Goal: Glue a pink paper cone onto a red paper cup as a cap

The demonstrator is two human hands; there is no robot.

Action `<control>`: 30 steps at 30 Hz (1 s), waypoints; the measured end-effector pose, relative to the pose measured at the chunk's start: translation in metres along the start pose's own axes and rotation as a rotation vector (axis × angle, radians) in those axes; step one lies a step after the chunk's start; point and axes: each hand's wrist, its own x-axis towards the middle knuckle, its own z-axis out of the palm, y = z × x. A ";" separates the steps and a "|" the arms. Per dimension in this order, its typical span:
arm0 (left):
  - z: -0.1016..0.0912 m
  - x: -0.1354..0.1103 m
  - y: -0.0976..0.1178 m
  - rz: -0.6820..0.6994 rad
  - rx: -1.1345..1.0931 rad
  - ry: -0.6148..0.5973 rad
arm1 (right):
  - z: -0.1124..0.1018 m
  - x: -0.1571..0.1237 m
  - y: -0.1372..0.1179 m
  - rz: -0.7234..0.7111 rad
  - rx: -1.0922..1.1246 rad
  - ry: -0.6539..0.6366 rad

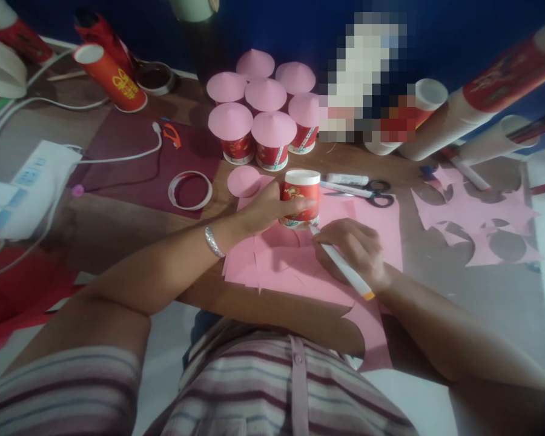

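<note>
My left hand is wrapped round a short red cardboard tube with a white upper rim and gold pattern, held upright over pink paper sheets. In my right hand is a white marker pen with an orange end. Its tip meets the patterned band at the tube's lower edge, or lies very close to it. A pink paper disc lies beside my left hand. Behind it stand several red tubes topped with pink paper cones.
Scissors and a capped white stick lie behind the sheets. Pink offcuts with round holes are at right, near long cardboard tubes. At left are a tape roll, white cables and an orange tube.
</note>
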 end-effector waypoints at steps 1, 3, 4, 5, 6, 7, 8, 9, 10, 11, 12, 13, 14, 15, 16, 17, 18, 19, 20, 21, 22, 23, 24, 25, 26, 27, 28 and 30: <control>0.000 0.000 0.000 0.001 0.000 0.000 | 0.000 0.000 0.000 -0.004 0.001 0.004; -0.001 0.000 -0.001 0.002 0.012 0.007 | 0.000 0.000 0.000 -0.011 0.003 0.008; -0.001 0.000 -0.001 -0.002 0.020 0.009 | 0.000 0.001 -0.001 -0.011 0.004 0.007; -0.001 0.000 -0.001 -0.005 0.027 0.011 | 0.000 0.001 -0.001 -0.011 0.003 0.004; -0.001 0.000 -0.001 -0.005 0.031 0.011 | 0.000 0.001 -0.001 -0.010 0.002 -0.001; -0.001 0.001 -0.001 -0.005 0.032 0.005 | 0.000 0.001 -0.001 -0.008 0.000 -0.005; -0.001 0.001 -0.001 -0.005 0.028 -0.003 | 0.000 0.001 -0.001 -0.008 -0.003 -0.007; -0.001 0.001 0.000 -0.002 0.020 -0.011 | 0.000 0.001 -0.001 -0.010 -0.005 -0.007; -0.001 0.000 0.000 0.003 0.010 -0.015 | 0.000 0.000 -0.001 -0.010 -0.005 -0.007; -0.001 0.000 0.000 0.007 0.002 -0.017 | 0.000 0.000 -0.001 -0.009 -0.003 -0.007; -0.001 0.000 0.000 0.009 -0.005 -0.017 | 0.000 0.000 -0.001 -0.008 0.001 -0.008; -0.001 0.000 0.000 0.010 -0.013 -0.020 | 0.000 0.000 -0.001 -0.008 0.006 -0.011; -0.001 0.000 0.000 0.009 -0.023 -0.027 | 0.000 0.000 -0.001 -0.008 0.010 -0.015; -0.001 0.000 -0.001 0.008 -0.032 -0.036 | 0.000 0.000 -0.001 -0.008 0.011 -0.019; -0.001 0.000 -0.001 0.006 -0.039 -0.044 | -0.001 0.000 -0.001 -0.010 0.009 -0.022; -0.001 0.000 -0.001 0.007 -0.044 -0.046 | -0.001 0.000 -0.001 -0.014 0.004 -0.023; -0.001 0.000 -0.001 0.011 -0.044 -0.043 | -0.001 0.001 -0.001 -0.016 0.000 -0.023; -0.001 0.000 -0.001 0.014 -0.038 -0.036 | -0.002 0.001 -0.001 -0.017 -0.003 -0.021; -0.001 0.000 -0.001 0.016 -0.030 -0.027 | -0.002 0.001 -0.001 -0.018 -0.005 -0.019; -0.001 0.000 -0.001 0.017 -0.022 -0.019 | -0.002 0.001 -0.001 -0.018 -0.007 -0.017; -0.001 0.001 -0.002 0.015 -0.016 -0.013 | -0.002 0.001 -0.001 -0.016 -0.008 -0.017; -0.001 0.001 -0.002 0.013 -0.013 -0.005 | -0.002 0.001 -0.001 -0.014 -0.011 -0.017; 0.000 0.001 -0.002 0.009 -0.012 0.000 | -0.002 0.002 -0.001 -0.012 -0.016 -0.019; 0.000 0.001 -0.002 0.006 -0.014 0.005 | -0.003 0.002 -0.001 -0.010 -0.023 -0.020; 0.000 0.001 -0.002 0.004 -0.017 0.007 | -0.003 0.002 -0.001 -0.009 -0.030 -0.022; 0.000 0.001 -0.001 0.004 -0.020 0.004 | -0.003 0.002 -0.001 -0.007 -0.036 -0.024; 0.000 0.001 -0.001 0.001 -0.021 -0.003 | -0.003 0.002 -0.001 -0.003 -0.041 -0.025; 0.000 0.000 0.000 -0.001 -0.014 -0.016 | -0.003 0.002 -0.001 -0.002 -0.048 -0.023</control>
